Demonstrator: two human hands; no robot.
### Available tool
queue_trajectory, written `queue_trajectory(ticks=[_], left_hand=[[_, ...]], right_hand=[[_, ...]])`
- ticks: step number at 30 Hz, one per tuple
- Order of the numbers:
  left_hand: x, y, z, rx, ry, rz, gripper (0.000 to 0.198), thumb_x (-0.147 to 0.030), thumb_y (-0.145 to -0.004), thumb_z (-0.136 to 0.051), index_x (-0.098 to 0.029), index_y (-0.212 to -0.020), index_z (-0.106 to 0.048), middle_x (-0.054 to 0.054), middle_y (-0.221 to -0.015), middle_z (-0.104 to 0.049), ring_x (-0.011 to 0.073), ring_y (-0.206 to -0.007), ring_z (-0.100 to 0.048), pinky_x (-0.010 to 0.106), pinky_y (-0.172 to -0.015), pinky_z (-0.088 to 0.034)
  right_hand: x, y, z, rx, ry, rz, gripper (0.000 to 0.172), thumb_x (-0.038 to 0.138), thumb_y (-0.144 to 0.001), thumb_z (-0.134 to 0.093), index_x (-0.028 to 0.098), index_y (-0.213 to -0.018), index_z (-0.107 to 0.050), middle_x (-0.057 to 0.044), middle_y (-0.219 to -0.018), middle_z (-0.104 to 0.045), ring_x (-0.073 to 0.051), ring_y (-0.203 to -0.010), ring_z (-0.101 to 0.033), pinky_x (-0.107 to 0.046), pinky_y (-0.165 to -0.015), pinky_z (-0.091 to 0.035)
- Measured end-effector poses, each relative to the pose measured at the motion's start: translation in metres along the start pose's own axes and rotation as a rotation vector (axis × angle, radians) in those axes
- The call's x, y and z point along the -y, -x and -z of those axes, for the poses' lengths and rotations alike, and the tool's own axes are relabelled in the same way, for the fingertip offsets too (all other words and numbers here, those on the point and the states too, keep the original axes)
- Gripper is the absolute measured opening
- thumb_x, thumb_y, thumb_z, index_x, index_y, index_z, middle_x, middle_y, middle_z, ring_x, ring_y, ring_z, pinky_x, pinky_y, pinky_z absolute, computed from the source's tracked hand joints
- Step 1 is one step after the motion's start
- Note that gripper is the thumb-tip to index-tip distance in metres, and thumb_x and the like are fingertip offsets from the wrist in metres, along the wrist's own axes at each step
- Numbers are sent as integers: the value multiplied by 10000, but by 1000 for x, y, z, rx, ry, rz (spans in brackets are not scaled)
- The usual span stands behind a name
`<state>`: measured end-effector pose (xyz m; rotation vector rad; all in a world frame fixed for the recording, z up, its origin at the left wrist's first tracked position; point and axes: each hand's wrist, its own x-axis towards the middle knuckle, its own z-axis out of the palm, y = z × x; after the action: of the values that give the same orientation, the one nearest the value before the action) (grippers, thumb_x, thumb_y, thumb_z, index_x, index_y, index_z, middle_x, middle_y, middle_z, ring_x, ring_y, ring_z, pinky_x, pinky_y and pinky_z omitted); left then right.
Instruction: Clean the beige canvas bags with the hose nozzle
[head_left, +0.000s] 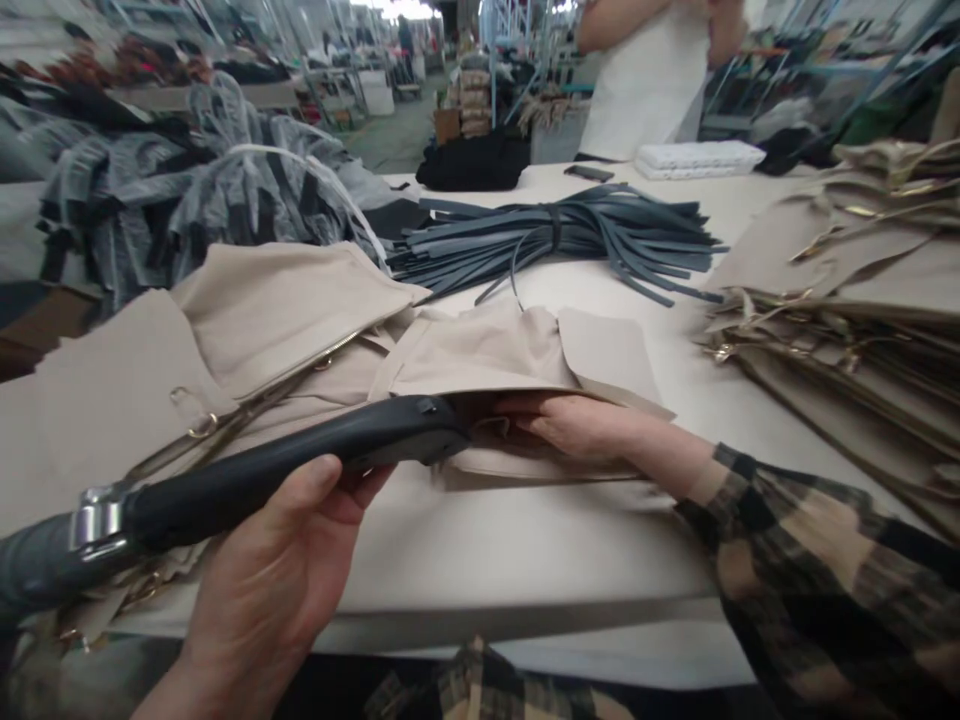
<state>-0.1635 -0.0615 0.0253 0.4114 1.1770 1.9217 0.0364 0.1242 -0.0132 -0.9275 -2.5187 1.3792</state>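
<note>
My left hand (281, 560) is closed around a dark blue-grey strap (300, 455) with a silver metal fitting at its left end; the strap's tip points into a beige fabric bag piece (487, 350) lying on the white table (525, 560). My right hand (577, 425), in a plaid sleeve, reaches under the folded beige flap and its fingers are curled on the fabric edge near the strap's tip. More beige bag pieces with gold zips and rings (225, 340) lie spread to the left under the strap.
A bundle of dark blue-grey straps (570, 235) lies across the table's middle. A stack of beige bags (855, 300) fills the right side. Grey and black garments (187, 190) pile at the left. A person in a white top (645, 80) stands at the far edge beside a white tray (697, 157).
</note>
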Motion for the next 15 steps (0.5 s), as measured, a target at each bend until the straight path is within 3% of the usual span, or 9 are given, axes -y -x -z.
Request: queue_trajectory(ticks=[2, 6, 10, 12, 15], left_hand=[[5, 5, -3, 8, 7, 35, 257, -208, -657, -848, -257, -891, -755, 17, -1024, -768, 282, -1125, -644, 432, -944, -585], [17, 14, -8, 14, 9, 104, 328, -198, -647, -857, -229, -957, -753, 27, -1051, -766, 262, -1070, -668, 394, -896, -607], [24, 20, -13, 22, -5, 118, 366, -179, -678, -832, -224, -1030, -742, 33, -1122, -748, 259, -1093, -658, 403, -916, -596], [26, 20, -16, 23, -14, 110, 355, -179, -672, -836, -224, -1013, -746, 32, -1105, -751, 260, -1080, -662, 404, -917, -594], [30, 18, -22, 45, -13, 112, 301, -191, -675, -839, -229, -961, -752, 28, -1075, -755, 264, -1080, -660, 415, -934, -582]], right_hand=[[-6, 1, -1, 8, -173, -143, 344, 52, -834, -561, 229, -1092, -705, -35, -1160, -728, -230, -1089, -670, -345, -1042, -502], [-8, -21, 0, 92, -340, -320, 389, 5, -864, -407, 151, -1151, -625, -70, -960, -748, -150, -811, -719, -253, -738, -602], [-6, -44, 5, 232, -158, -264, 228, 24, -819, -519, 149, -935, -672, 27, -627, -649, -83, -529, -595, -160, -518, -481], [-5, -48, 6, 268, -78, -202, 222, 16, -798, -524, 148, -872, -686, 46, -567, -603, -71, -490, -547, -154, -478, -420], [-7, -45, 6, 284, -136, -171, 268, 27, -838, -469, 136, -915, -701, 44, -566, -584, -74, -490, -523, -171, -484, -410]])
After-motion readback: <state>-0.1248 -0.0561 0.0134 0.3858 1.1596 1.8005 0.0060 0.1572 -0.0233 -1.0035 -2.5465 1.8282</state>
